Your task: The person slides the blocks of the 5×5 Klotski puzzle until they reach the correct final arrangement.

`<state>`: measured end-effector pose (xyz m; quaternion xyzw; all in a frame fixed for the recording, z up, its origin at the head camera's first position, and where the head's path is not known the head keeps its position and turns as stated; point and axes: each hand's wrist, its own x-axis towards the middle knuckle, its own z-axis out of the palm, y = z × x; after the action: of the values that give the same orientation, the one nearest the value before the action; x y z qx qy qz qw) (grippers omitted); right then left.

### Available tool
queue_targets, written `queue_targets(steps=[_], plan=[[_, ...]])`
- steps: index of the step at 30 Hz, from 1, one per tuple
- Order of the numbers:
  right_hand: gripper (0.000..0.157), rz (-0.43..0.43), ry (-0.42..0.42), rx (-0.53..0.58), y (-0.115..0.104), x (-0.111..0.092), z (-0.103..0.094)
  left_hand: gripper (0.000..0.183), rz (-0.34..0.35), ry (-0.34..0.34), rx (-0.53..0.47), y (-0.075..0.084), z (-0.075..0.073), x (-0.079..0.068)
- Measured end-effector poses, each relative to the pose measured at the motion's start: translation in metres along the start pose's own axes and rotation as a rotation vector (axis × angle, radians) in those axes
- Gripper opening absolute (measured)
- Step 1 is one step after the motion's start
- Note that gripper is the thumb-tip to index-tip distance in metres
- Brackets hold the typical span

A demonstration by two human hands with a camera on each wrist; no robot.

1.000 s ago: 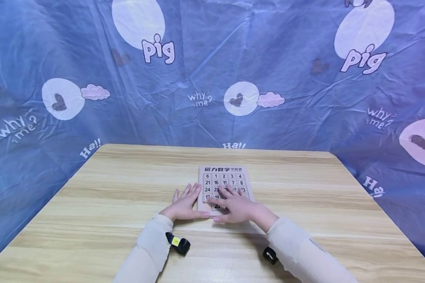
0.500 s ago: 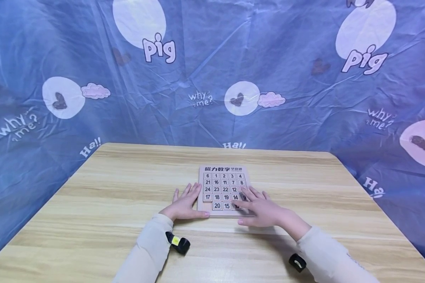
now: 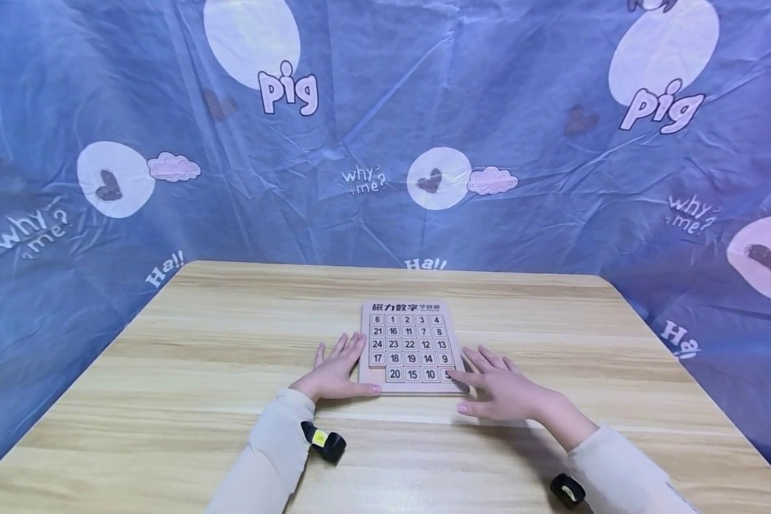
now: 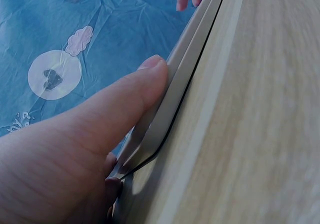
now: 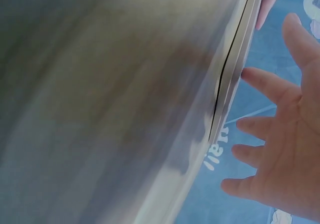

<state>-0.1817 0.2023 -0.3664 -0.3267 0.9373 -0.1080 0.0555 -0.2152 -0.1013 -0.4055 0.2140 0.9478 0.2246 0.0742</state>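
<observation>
A pale sliding number puzzle (image 3: 414, 387) lies flat on the table, its tiles marked with black numbers under a line of printed characters. The bottom-left square of its grid is bare, just below the 17 tile (image 3: 377, 358). My left hand (image 3: 335, 373) rests at the left side, fingers straight along the edge and thumb (image 4: 150, 76) on the near-left corner. At the near-right corner is my right hand (image 3: 509, 391), fingers spread, with the index fingertip on the 5 tile (image 3: 446, 374). From the right wrist view, the other right fingers (image 5: 250, 156) stand apart from the board.
The wood-grain table (image 3: 231, 321) extends around the puzzle on all sides. Behind it hangs a blue printed cloth (image 3: 360, 107). A black wrist camera (image 3: 326, 444) sits below the left sleeve, and another camera (image 3: 567, 490) below the right one.
My right hand has moved rightward from over the middle of the puzzle to its near-right corner, uncovering the lower tiles. My left hand has stayed in place.
</observation>
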Motion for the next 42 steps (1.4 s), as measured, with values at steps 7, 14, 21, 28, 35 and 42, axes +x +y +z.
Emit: queue_targets(steps=[7,14,21,28,35,42], plan=[[0.063,-0.020,0.002,0.006,-0.001,0.000,0.000,0.103,0.004,0.004,-0.001,0.000,0.000,0.001],[0.063,-0.036,0.003,0.020,-0.005,0.008,0.004,0.103,0.007,0.009,-0.002,0.000,0.000,0.000],[0.064,-0.052,-0.014,0.016,-0.010,0.013,0.004,0.103,0.009,0.013,-0.010,0.000,0.001,0.000],[0.066,-0.056,-0.030,0.018,-0.016,0.016,0.003,0.103,0.009,0.012,-0.009,0.000,0.001,0.000],[0.069,-0.036,-0.032,0.003,-0.014,0.019,0.001,0.103,0.006,0.007,-0.008,0.000,0.001,0.000],[0.073,0.035,-0.027,-0.025,-0.005,0.025,-0.004,0.102,0.004,0.008,-0.004,0.001,0.001,-0.001]])
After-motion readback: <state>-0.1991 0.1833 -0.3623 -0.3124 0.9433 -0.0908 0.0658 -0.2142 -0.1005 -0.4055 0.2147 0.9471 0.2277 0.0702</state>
